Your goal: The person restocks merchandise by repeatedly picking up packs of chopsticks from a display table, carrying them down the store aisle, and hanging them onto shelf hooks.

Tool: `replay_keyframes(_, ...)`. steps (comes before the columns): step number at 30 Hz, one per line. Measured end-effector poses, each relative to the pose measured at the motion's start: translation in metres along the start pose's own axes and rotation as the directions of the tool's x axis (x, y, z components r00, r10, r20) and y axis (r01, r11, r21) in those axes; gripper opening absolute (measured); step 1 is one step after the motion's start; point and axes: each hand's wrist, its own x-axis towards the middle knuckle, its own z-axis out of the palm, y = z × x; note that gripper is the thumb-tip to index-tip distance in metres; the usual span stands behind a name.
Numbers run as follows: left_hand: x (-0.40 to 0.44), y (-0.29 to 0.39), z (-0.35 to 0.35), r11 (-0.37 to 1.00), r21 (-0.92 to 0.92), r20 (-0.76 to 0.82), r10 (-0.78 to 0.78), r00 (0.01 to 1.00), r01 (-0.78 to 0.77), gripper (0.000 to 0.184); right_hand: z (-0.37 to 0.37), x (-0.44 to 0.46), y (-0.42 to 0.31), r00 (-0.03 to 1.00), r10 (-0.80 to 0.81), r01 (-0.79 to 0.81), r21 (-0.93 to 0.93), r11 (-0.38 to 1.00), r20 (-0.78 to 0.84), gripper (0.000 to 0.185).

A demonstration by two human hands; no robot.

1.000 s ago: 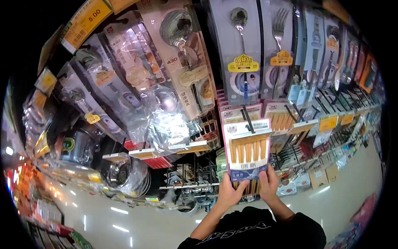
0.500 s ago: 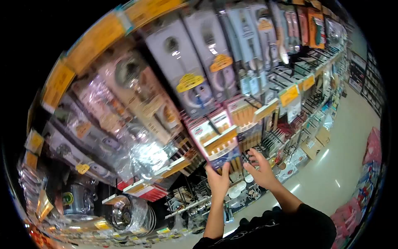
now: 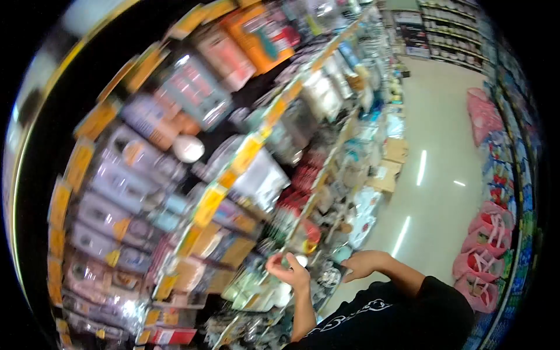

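Observation:
My left hand point(image 3: 288, 272) is raised in front of the shelving, with its thumb and fingers apart and nothing visible between them. Behind it hang blurred packs of kitchenware, pale green packs point(image 3: 255, 290) among them. To its right is my right hand point(image 3: 363, 264), back of the hand up and fingers bent downward; blur and the angle hide its fingertips. A dark item with a pale pattern point(image 3: 330, 275) appears just left of those fingers, and I cannot tell whether they touch it.
Tall shelving with hanging utensil packs point(image 3: 114, 219) and orange price tags point(image 3: 209, 205) runs along my left. Cardboard boxes point(image 3: 386, 175) stand by its lower shelf. The aisle floor point(image 3: 429, 140) stretches ahead, with pink bags point(image 3: 479, 259) along the right side.
My view has swung right along the aisle. My left hand has come off the boxed pack with wooden-handled utensils, which stays on the rack. My right hand has turned downward from its spread pose.

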Motion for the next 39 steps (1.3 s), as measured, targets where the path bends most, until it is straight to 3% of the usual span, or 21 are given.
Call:
replay_keyframes(2,-0.033,0.020,0.053,0.978,0.075,0.362,-0.209,0.908,0.195,0.027,0.002,-0.029,0.047,0.988,0.058,-0.060,-0.006,0.998,-0.141,0.063)
replay_keyframes(3,-0.052,0.010,0.077,0.969,0.152,0.570,-0.248,0.783,0.196,0.030,0.000,-0.046,0.062,0.973,0.088,-0.088,0.008,0.996,-0.214,0.063)
replay_keyframes(4,-0.071,-0.003,0.102,0.959,0.229,0.741,-0.284,0.608,0.169,0.034,-0.002,-0.063,0.074,0.951,0.121,-0.118,0.027,0.993,-0.285,0.063)
replay_keyframes(6,-0.113,-0.018,0.144,0.922,0.341,0.940,-0.340,0.038,-0.184,0.046,-0.005,-0.094,0.101,0.946,0.216,-0.191,0.125,0.974,-0.243,0.063)
replay_keyframes(8,-0.182,-0.110,0.170,0.979,0.197,0.911,-0.202,-0.360,-0.052,0.050,-0.006,-0.122,0.128,0.946,0.238,-0.190,0.219,0.957,-0.219,0.063)
replay_keyframes(9,-0.213,-0.134,0.185,0.961,0.250,0.887,-0.180,-0.426,0.115,0.050,0.010,-0.114,0.160,0.960,0.181,-0.122,0.262,0.957,-0.215,0.065)
replay_keyframes(11,-0.255,-0.157,0.186,0.899,0.355,0.924,-0.294,-0.246,0.257,0.049,0.024,-0.128,0.206,0.909,0.284,-0.106,0.488,0.867,-0.307,0.065)
replay_keyframes(13,-0.284,-0.262,0.163,0.955,0.178,0.826,-0.275,-0.492,-0.236,0.049,0.048,-0.136,0.258,0.799,0.511,-0.208,0.651,0.730,-0.317,0.059)
replay_keyframes(15,-0.278,-0.243,0.156,0.835,0.353,0.653,-0.543,-0.528,-0.422,0.048,0.073,-0.167,0.293,0.428,0.841,-0.656,0.526,0.542,-0.332,0.054)
replay_keyframes(17,-0.273,-0.235,0.183,0.777,0.408,0.578,-0.626,-0.523,-0.479,0.047,0.086,-0.219,0.318,0.353,0.910,-0.685,0.603,0.409,-0.217,0.054)
replay_keyframes(21,-0.274,-0.235,0.302,0.760,0.375,0.551,-0.643,-0.532,-0.531,0.044,0.170,-0.269,0.409,0.300,0.950,-0.630,0.765,0.132,0.083,0.051)
replay_keyframes(23,-0.276,-0.246,0.378,0.785,0.321,0.582,-0.604,-0.544,-0.529,0.043,0.216,-0.287,0.449,0.141,0.986,-0.542,0.840,0.005,0.086,0.047)
replay_keyframes(25,-0.287,-0.234,0.461,0.819,0.249,0.623,-0.544,-0.562,-0.517,0.042,0.280,-0.291,0.498,-0.148,0.972,-0.528,0.816,-0.234,0.183,0.042)
replay_keyframes(28,-0.311,-0.226,0.615,0.868,0.098,0.752,-0.385,-0.535,-0.487,0.040,0.304,-0.312,0.567,-0.099,0.732,-0.282,0.686,-0.670,0.674,0.031)
replay_keyframes(30,-0.325,-0.224,0.743,0.918,0.088,0.729,-0.325,-0.603,-0.388,0.044,0.309,-0.317,0.621,0.044,0.931,-0.211,0.915,-0.345,0.361,0.020)
replay_keyframes(31,-0.343,-0.229,0.795,0.964,0.157,0.869,-0.238,-0.434,-0.215,0.041,0.283,-0.320,0.641,0.018,0.961,-0.237,0.936,-0.262,0.274,0.020)
replay_keyframes(32,-0.345,-0.211,0.850,0.935,0.228,0.866,-0.322,-0.383,-0.271,0.040,0.226,-0.328,0.642,-0.066,0.946,0.008,0.948,-0.318,0.317,0.021)
replay_keyframes(33,-0.314,-0.134,0.889,0.960,0.266,0.849,-0.277,-0.450,-0.088,0.038,0.172,-0.337,0.643,-0.139,0.917,0.255,0.909,-0.331,0.373,0.022)
replay_keyframes(35,-0.320,-0.099,0.965,0.918,0.250,0.933,-0.142,-0.331,0.309,0.027,0.100,-0.347,0.665,-0.197,0.927,0.373,0.899,-0.231,0.320,0.020)
replay_keyframes(36,-0.317,-0.085,0.995,0.919,0.226,0.943,-0.122,-0.311,0.323,0.027,0.080,-0.348,0.687,-0.223,0.930,0.431,0.885,-0.175,0.292,0.020)
replay_keyframes(39,-0.317,-0.061,1.068,0.917,0.160,0.959,-0.056,-0.278,0.367,0.029,0.086,-0.346,0.771,-0.077,0.927,0.324,0.889,-0.324,0.366,0.019)
